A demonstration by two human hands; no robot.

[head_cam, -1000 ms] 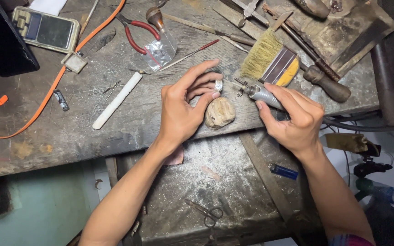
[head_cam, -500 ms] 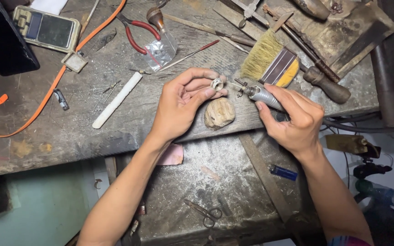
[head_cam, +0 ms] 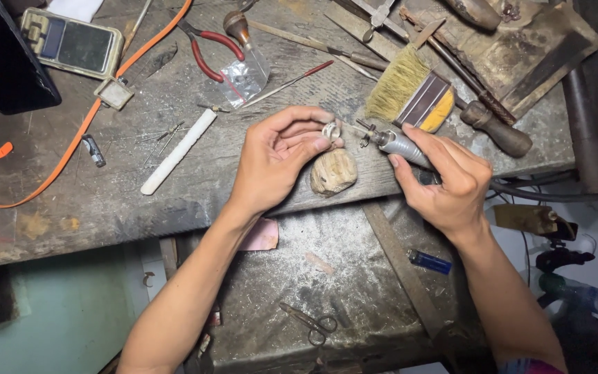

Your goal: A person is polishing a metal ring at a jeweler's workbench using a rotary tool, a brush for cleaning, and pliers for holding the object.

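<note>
Your left hand [head_cam: 278,163] pinches a small silver ring [head_cam: 331,131] at its fingertips, just above the wooden peg [head_cam: 333,172]. Your right hand [head_cam: 448,181] grips the rotary handpiece [head_cam: 399,144], tip just beside the ring.

small silver ring [head_cam: 331,131], pinched upright at fingertips above rounded wooden peg [head_cam: 333,172] on bench edge. slim metal rotary handpiece [head_cam: 401,144], lying near-level, bit just beside ring.
</note>
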